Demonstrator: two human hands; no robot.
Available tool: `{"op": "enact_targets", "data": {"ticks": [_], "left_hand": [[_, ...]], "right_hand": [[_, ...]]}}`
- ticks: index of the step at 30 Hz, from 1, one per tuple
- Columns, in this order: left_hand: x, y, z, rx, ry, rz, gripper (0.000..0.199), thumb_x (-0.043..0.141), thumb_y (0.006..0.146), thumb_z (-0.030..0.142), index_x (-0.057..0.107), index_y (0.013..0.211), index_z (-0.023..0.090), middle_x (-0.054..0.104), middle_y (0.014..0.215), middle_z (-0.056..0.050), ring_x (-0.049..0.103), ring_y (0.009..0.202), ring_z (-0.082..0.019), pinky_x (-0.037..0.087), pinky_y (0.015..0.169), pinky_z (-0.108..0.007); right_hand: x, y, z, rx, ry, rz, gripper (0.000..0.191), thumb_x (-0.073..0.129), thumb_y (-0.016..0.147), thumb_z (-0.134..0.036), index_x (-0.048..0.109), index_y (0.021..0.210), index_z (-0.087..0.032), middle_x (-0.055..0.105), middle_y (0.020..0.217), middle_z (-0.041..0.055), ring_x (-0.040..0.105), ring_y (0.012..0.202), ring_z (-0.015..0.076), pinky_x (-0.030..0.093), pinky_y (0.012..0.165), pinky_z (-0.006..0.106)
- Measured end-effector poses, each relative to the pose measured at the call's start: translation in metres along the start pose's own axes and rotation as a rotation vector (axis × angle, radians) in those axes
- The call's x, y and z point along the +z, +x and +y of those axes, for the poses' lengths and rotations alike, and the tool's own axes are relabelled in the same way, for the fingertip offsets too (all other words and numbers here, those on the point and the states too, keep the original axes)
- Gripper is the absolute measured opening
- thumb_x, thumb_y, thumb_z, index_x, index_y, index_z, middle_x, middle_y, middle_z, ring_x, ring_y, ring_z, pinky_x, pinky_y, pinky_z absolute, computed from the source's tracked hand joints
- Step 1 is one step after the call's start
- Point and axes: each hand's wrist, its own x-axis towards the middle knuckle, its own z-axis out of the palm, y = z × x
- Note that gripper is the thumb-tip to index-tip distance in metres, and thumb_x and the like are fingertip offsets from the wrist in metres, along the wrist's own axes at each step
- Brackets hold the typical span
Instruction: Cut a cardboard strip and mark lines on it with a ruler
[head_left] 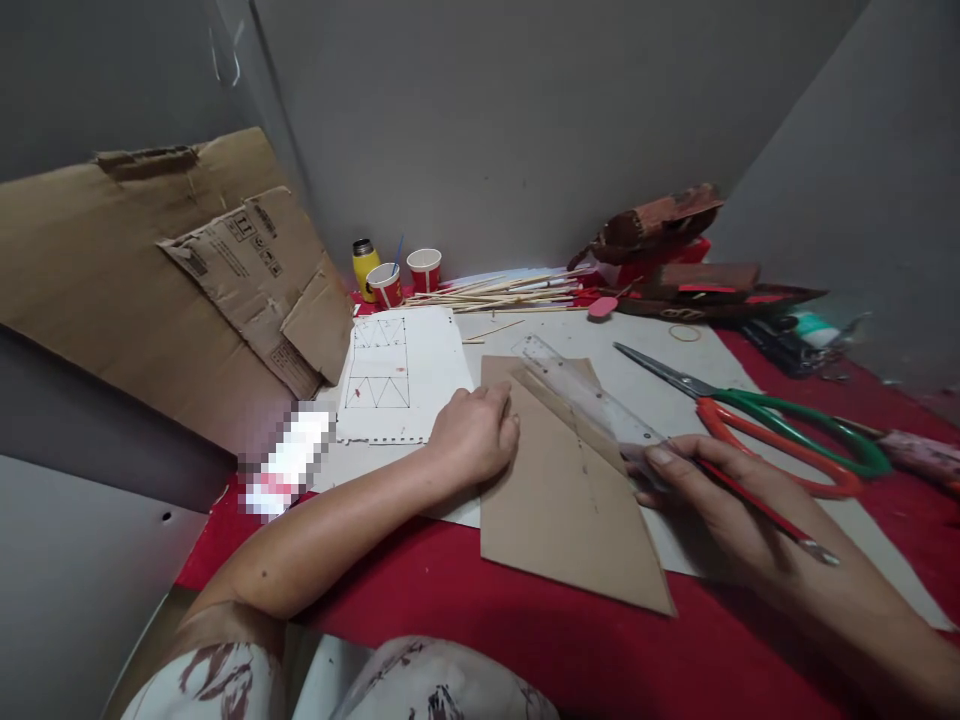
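A brown cardboard piece lies on the table with faint pencil marks on it. My left hand rests at its left edge, fingers curled together; whether anything is under them is hidden. My right hand pinches the near end of a clear ruler, which slants over the cardboard. A red pencil also sits in my right hand, its blunt end pointing toward me. Left of the cardboard lies a white sheet with drawn triangle patterns. Scissors with green and orange handles lie beyond my right hand.
Thin sticks, two paper cups and a yellow bottle stand or lie at the back. Large cardboard leans at left. Brown cardboard models sit back right. A bright blurred object lies at left.
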Motion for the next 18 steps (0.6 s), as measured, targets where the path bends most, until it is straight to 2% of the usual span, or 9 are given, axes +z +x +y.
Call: {"op": "enact_targets", "data": {"ticks": [3,5,7,10,11,13,15,16,18], "left_hand": [[0.004,0.008,-0.007,-0.011,-0.102,0.075,0.052,0.049,0.096,0.025,0.044,0.145,0.008,0.06,0.139,-0.019,0.058,0.125,-0.03,0.049,0.102,-0.043],[0.006,0.01,-0.013,-0.002,-0.171,0.123,0.051,0.05,0.095,0.022,0.046,0.144,0.008,0.056,0.144,-0.02,0.054,0.132,-0.029,0.045,0.108,-0.044],[0.006,0.007,-0.018,0.012,-0.241,0.165,0.05,0.051,0.094,0.019,0.048,0.143,0.011,0.055,0.145,-0.019,0.051,0.135,-0.03,0.043,0.111,-0.047],[0.0,-0.001,-0.025,0.03,-0.345,0.218,0.048,0.046,0.097,0.021,0.045,0.145,0.012,0.059,0.14,-0.021,0.059,0.126,-0.029,0.052,0.1,-0.049],[-0.004,-0.004,-0.026,0.041,-0.38,0.246,0.047,0.046,0.099,0.025,0.045,0.145,0.014,0.06,0.138,-0.019,0.062,0.122,-0.028,0.055,0.096,-0.047],[-0.014,-0.01,-0.024,0.115,-0.431,0.406,0.044,0.053,0.097,0.029,0.051,0.14,0.018,0.063,0.135,-0.014,0.065,0.115,-0.025,0.057,0.092,-0.044],[-0.025,-0.017,-0.017,0.261,-0.352,0.527,0.045,0.058,0.095,0.024,0.052,0.14,0.021,0.06,0.139,-0.012,0.062,0.121,-0.025,0.054,0.098,-0.045],[-0.029,-0.02,-0.013,0.342,-0.291,0.559,0.048,0.06,0.094,0.02,0.051,0.141,0.022,0.059,0.141,-0.012,0.059,0.125,-0.026,0.051,0.102,-0.045],[-0.035,-0.026,-0.005,0.482,-0.205,0.532,0.051,0.061,0.092,0.014,0.05,0.141,0.023,0.061,0.138,-0.01,0.057,0.128,-0.025,0.048,0.106,-0.044]], "right_hand": [[0.006,0.015,-0.004,0.152,0.145,-0.024,0.043,0.064,0.081,-0.067,0.066,0.089,-0.026,0.074,0.095,0.008,0.072,0.084,0.0271,0.063,0.078,0.04],[0.006,0.021,-0.003,0.211,0.23,0.02,0.041,0.067,0.08,-0.065,0.065,0.088,-0.025,0.074,0.099,0.0072,0.072,0.087,0.0252,0.062,0.082,0.038],[0.0,0.024,0.0,0.262,0.325,0.106,0.039,0.071,0.079,-0.062,0.064,0.087,-0.024,0.074,0.098,0.0064,0.072,0.089,0.0238,0.062,0.077,0.035],[-0.017,0.018,-0.001,0.269,0.431,0.177,0.043,0.076,0.074,-0.061,0.064,0.088,-0.022,0.075,0.097,0.0069,0.071,0.083,0.0212,0.061,0.066,0.03],[-0.023,0.015,-0.004,0.265,0.435,0.151,0.043,0.076,0.075,-0.061,0.065,0.087,-0.021,0.075,0.096,0.0075,0.07,0.078,0.0193,0.059,0.064,0.029],[-0.036,0.007,-0.012,0.27,0.41,0.028,0.043,0.075,0.077,-0.06,0.065,0.081,-0.019,0.076,0.086,0.0083,0.067,0.067,0.0157,0.057,0.062,0.027],[-0.046,-0.001,-0.02,0.289,0.365,-0.144,0.042,0.074,0.08,-0.058,0.065,0.077,-0.017,0.074,0.077,0.0078,0.065,0.061,0.0137,0.055,0.06,0.026],[-0.049,-0.003,-0.024,0.298,0.349,-0.223,0.041,0.074,0.081,-0.057,0.066,0.077,-0.017,0.074,0.074,0.0074,0.064,0.06,0.0133,0.054,0.059,0.025],[-0.053,-0.006,-0.028,0.306,0.329,-0.357,0.04,0.073,0.082,-0.055,0.066,0.077,-0.016,0.074,0.075,0.0073,0.065,0.061,0.0131,0.054,0.059,0.025]]}}
